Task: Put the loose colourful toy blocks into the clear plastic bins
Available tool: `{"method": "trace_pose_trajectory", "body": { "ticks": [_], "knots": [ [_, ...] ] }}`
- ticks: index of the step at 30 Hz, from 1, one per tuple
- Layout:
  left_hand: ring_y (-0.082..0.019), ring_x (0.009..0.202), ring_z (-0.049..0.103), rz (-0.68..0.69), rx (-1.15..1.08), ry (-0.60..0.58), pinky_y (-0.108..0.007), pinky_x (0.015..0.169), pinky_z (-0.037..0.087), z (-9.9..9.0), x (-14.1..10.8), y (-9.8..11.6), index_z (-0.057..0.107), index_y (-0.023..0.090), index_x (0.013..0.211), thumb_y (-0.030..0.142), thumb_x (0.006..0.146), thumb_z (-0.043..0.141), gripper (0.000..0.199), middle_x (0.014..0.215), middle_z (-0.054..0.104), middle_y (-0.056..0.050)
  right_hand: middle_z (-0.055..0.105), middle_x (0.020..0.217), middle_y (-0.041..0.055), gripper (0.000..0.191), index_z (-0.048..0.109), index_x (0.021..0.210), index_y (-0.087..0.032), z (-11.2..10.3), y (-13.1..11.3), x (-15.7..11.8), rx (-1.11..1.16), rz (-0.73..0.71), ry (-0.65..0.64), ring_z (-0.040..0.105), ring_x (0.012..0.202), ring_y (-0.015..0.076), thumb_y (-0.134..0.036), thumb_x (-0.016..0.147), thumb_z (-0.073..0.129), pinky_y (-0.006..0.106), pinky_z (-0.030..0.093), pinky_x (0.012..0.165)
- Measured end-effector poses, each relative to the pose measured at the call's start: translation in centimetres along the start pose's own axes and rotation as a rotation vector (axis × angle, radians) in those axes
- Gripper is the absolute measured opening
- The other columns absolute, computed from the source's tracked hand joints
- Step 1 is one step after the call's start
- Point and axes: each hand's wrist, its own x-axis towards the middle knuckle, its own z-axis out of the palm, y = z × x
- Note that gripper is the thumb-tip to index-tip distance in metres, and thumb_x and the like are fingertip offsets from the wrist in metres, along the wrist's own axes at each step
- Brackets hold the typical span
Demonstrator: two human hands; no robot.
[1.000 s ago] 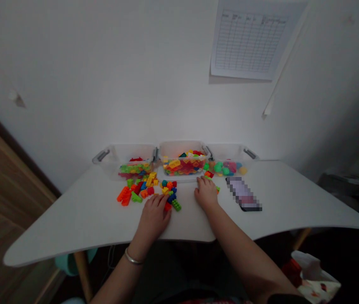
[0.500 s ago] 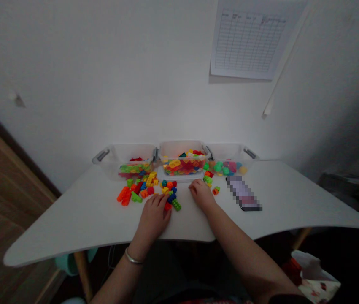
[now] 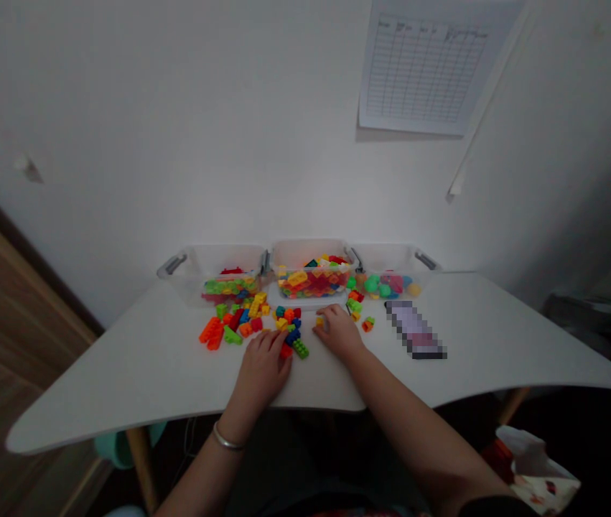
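My left hand (image 3: 265,357) rests on the white table with its fingers spread at the near edge of a pile of toy building bricks. A red brick (image 3: 286,351) lies between its index finger and thumb, not visibly gripped. By its fingertips are a dark blue brick (image 3: 293,336) and a long green brick (image 3: 300,348). My right hand (image 3: 339,332) is to the right of the pile, its thumb and fingers closed around a small yellow brick (image 3: 319,322). Left of my left hand lie more loose bricks, among them a large orange one (image 3: 211,333) and a yellow one (image 3: 257,304).
Three clear plastic bins stand along the wall: a left bin (image 3: 224,254) and a middle bin (image 3: 294,251) with bricks, and a right bin (image 3: 391,254) with rounded coloured pieces. A phone (image 3: 416,329) lies right of my right hand. Small bricks (image 3: 354,305) sit before the right bin.
My right hand has shifted slightly left, and a yellow brick now shows between its thumb and fingers. My left hand has stayed in place.
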Motion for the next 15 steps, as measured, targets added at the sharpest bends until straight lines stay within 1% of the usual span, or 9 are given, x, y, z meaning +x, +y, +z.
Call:
{"method": "trace_pose_trajectory", "body": {
  "ticks": [3, 7, 10, 15],
  "knots": [
    [-0.029, 0.118, 0.054, -0.002, -0.003, 0.002, -0.050, 0.104, 0.044, 0.0, 0.0, 0.1, 0.056, 0.017, 0.129, 0.029, 0.089, 0.051, 0.042, 0.125, 0.062, -0.013, 0.067, 0.104, 0.0083, 0.026, 0.070, 0.113, -0.020, 0.3, 0.1, 0.1, -0.030, -0.028, -0.055, 0.059, 0.103, 0.0224, -0.026, 0.088, 0.063, 0.034, 0.046, 0.096],
    [-0.029, 0.118, 0.053, 0.004, -0.013, 0.009, -0.050, 0.104, 0.043, 0.0, -0.1, 0.1, 0.056, 0.016, 0.129, 0.029, 0.089, 0.050, 0.042, 0.125, 0.062, -0.013, 0.069, 0.100, 0.0065, 0.028, 0.070, 0.116, -0.025, 0.6, 0.0, 0.0, 0.005, -0.126, -0.058, 0.059, 0.100, 0.0196, -0.019, 0.092, 0.056, 0.033, 0.046, 0.094],
    [-0.028, 0.118, 0.053, 0.007, -0.015, 0.016, -0.051, 0.104, 0.043, 0.0, -0.1, 0.1, 0.056, 0.017, 0.129, 0.028, 0.089, 0.050, 0.042, 0.125, 0.062, -0.013, 0.070, 0.100, 0.0057, 0.027, 0.072, 0.112, -0.025, 0.8, -0.4, -0.3, 0.056, -0.189, -0.077, 0.061, 0.100, 0.0182, -0.017, 0.090, 0.060, 0.032, 0.047, 0.094],
    [-0.029, 0.119, 0.053, 0.001, -0.015, 0.002, -0.051, 0.105, 0.043, -0.1, 0.0, 0.2, 0.056, 0.015, 0.129, 0.027, 0.089, 0.049, 0.043, 0.125, 0.062, -0.014, 0.073, 0.099, 0.0045, 0.026, 0.074, 0.106, -0.024, 0.8, -1.1, -0.5, 0.153, -0.243, -0.126, 0.064, 0.097, 0.0167, -0.013, 0.084, 0.065, 0.030, 0.049, 0.092]
  ]
}}
